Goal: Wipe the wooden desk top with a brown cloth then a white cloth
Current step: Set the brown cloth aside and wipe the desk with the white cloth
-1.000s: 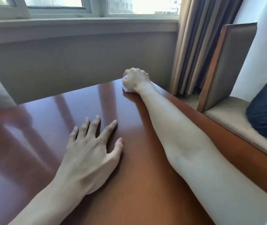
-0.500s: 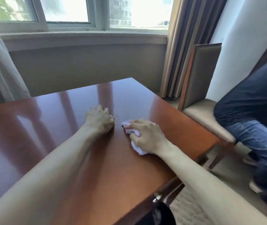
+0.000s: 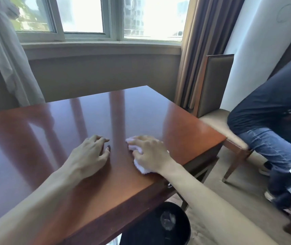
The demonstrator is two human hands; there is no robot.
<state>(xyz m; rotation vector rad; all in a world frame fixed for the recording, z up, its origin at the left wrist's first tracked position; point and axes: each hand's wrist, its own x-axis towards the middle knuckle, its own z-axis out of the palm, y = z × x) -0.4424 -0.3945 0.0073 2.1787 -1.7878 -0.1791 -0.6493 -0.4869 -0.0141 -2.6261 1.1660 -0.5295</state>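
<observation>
Glossy wooden desk top [image 3: 67, 131] beneath a window [image 3: 81, 15], chair [image 3: 213, 96] beside.

The right hand [image 3: 150, 154] hides most of the white cloth [image 3: 141, 167], the desk [image 3: 35, 138] runs off the left edge, and the seated person [image 3: 273, 121] is cut off at the right.
</observation>
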